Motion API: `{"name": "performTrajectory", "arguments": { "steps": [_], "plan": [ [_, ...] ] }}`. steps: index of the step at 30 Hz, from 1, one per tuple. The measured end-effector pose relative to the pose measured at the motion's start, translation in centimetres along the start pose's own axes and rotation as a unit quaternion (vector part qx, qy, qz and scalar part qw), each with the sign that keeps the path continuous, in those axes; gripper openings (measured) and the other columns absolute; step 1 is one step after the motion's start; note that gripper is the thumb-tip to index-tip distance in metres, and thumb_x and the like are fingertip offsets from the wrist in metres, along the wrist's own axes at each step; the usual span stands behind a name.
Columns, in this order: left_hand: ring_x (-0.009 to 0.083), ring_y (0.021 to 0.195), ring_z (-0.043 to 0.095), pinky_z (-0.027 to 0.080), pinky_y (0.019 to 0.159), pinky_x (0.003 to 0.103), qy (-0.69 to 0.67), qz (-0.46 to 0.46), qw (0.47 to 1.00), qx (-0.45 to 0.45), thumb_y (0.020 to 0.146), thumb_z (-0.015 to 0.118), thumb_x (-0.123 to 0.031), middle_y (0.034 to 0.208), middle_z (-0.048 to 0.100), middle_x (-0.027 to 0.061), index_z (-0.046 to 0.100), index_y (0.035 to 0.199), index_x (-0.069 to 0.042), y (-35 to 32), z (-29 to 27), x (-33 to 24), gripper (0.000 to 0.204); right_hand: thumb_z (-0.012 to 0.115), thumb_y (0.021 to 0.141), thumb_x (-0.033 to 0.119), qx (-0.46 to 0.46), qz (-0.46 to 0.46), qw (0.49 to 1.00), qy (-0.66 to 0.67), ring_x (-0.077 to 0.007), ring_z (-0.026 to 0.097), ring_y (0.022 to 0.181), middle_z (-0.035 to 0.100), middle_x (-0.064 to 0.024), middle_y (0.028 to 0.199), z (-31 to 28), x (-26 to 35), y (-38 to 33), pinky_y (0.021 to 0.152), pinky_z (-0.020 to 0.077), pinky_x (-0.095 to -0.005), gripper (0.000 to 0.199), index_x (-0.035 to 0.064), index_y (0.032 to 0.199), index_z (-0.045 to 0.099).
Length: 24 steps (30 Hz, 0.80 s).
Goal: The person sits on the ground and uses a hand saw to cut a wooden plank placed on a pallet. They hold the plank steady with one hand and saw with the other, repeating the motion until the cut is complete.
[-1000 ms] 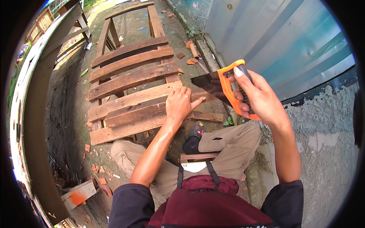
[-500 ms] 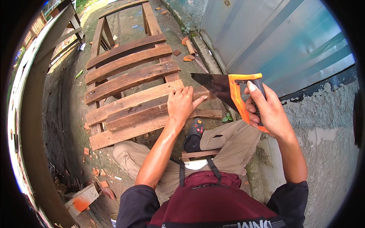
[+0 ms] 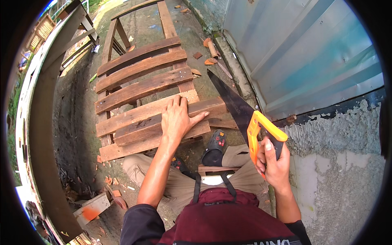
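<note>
My left hand point(image 3: 177, 118) lies flat, fingers spread, on a loose brown plank point(image 3: 143, 124) that rests across the near end of a weathered wooden pallet point(image 3: 139, 75). My right hand point(image 3: 272, 161) grips the orange handle of a hand saw point(image 3: 241, 112). Its dark blade points up and to the left, above the right end of the plank and clear of the wood. My knees in khaki trousers and one black shoe point(image 3: 214, 145) show below the pallet.
A blue-grey corrugated metal wall point(image 3: 302, 53) over a rough concrete base point(image 3: 339, 163) runs along the right. A long timber beam point(image 3: 38, 122) curves down the left. Broken clay shards point(image 3: 206, 51) and brick bits litter the dirt. A small orange-marked block point(image 3: 90, 210) lies lower left.
My right hand has brought the saw down and nearer to me, its blade now pointing out over the plank's right end. My left hand has stayed pressed on the plank.
</note>
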<state>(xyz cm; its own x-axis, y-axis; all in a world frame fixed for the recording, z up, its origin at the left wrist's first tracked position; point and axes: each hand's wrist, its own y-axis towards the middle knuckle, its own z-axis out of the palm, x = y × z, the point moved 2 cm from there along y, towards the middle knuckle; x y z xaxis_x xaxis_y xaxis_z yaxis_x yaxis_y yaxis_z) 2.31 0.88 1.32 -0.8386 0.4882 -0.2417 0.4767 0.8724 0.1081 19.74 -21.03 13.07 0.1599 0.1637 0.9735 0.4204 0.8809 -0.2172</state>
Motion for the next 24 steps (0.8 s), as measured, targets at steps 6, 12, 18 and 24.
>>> {"name": "performTrajectory", "arguments": {
  "steps": [6,12,18,24],
  "plan": [
    [0.0301,0.100,0.068,0.053,0.088,0.042,-0.008,0.035,0.993,-0.110,0.075,0.073,-0.068,0.114,0.069,0.0128,0.075,0.105,-0.002,-0.6,1.4,0.3,0.072,0.058,0.105,0.028,0.005,0.028,1.000,-0.002,-0.0035,0.043,0.048,0.050,0.0010,0.070,0.7,2.9,1.4,0.041,0.0355,-0.0215,0.024,0.0046,0.109,0.051],
    [0.0286,0.084,0.067,0.048,0.075,0.041,0.002,0.044,0.992,-0.121,0.076,0.073,-0.067,0.096,0.069,0.0113,0.076,0.098,-0.005,-0.5,1.0,-0.5,0.066,0.058,0.105,0.033,0.013,0.004,0.996,-0.084,-0.0044,0.038,0.047,0.042,0.0025,0.066,1.8,4.6,2.1,0.041,0.0334,-0.0222,0.030,0.0044,0.104,0.051],
    [0.0290,0.087,0.066,0.045,0.077,0.041,0.011,0.031,0.993,-0.116,0.077,0.072,-0.069,0.095,0.068,0.0113,0.074,0.100,-0.005,-0.7,1.4,0.3,0.068,0.062,0.102,0.026,0.008,0.037,0.990,-0.139,-0.0041,0.042,0.058,0.048,0.0023,0.074,1.8,8.9,-1.4,0.051,0.0367,-0.0220,0.028,0.0015,0.112,0.052],
    [0.0288,0.089,0.065,0.044,0.080,0.041,0.001,0.048,0.992,-0.114,0.077,0.070,-0.070,0.096,0.067,0.0124,0.072,0.097,-0.003,-0.5,1.8,-0.3,0.070,0.061,0.102,0.027,0.063,0.005,0.975,-0.213,-0.0110,0.052,0.064,0.052,-0.0004,0.071,4.9,6.5,4.3,0.059,0.0446,-0.0315,0.028,-0.0007,0.104,0.054]
  ]
}}
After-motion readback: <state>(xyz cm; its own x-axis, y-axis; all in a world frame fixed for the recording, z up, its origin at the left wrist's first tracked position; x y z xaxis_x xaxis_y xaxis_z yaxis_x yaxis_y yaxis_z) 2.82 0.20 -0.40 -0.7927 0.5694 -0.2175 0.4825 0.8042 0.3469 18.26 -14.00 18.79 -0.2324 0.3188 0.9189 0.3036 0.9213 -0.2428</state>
